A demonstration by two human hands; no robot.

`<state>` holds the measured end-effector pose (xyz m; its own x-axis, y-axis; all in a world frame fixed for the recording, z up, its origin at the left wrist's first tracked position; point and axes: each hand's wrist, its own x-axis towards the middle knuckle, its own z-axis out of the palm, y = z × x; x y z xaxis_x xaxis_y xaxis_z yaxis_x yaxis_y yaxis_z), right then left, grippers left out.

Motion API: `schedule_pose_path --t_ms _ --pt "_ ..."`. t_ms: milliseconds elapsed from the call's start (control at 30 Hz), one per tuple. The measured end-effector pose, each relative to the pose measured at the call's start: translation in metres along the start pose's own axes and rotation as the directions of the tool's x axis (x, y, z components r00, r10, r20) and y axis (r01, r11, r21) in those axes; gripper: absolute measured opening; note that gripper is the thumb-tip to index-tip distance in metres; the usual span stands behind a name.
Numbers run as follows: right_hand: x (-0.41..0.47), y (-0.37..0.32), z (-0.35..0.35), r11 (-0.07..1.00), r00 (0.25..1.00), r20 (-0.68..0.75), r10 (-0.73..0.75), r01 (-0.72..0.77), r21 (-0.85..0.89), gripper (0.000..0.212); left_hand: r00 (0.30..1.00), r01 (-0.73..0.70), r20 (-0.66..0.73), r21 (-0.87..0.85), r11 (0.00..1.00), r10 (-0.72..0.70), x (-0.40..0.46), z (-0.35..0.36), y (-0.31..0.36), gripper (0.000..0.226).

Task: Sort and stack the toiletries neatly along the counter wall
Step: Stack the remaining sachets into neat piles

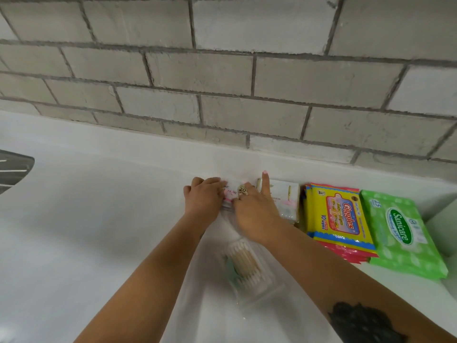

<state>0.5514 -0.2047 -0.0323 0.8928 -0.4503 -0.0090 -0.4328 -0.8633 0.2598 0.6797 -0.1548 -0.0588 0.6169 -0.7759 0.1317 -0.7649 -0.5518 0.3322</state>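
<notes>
Head view, centre frame: left hand (202, 201) and right hand (254, 214) both press a white cotton-bud pack (231, 190) against the counter (99, 219) wall; right forefinger extended. Wipes packs (338, 219) lie right. Step: aligning pack. Next: release, fetch clear swab box (247, 266) below.

White counter (99, 219), cotton-swab packets (284, 196) by the wall; yellow wipes stack (338, 219), green wipes pack (405, 233), clear swab box (247, 266)

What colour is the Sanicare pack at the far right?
Green with white print, a darker green oval logo; Sanicare pack, head view.
</notes>
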Motion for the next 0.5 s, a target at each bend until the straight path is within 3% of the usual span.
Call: schedule_pose_path --t_ms 333,500 --pt "-0.005 -0.001 -0.009 1.000 1.000 -0.003 0.023 -0.023 -0.010 0.042 1.000 0.000 -0.002 0.098 0.995 0.000 -0.005 -0.001 0.006 0.040" --pt "-0.028 0.007 -0.033 0.993 0.995 -0.093 0.027 -0.016 0.116 0.048 0.997 0.020 -0.080 -0.002 1.000 -0.020 -0.020 -0.021 0.019 0.036"
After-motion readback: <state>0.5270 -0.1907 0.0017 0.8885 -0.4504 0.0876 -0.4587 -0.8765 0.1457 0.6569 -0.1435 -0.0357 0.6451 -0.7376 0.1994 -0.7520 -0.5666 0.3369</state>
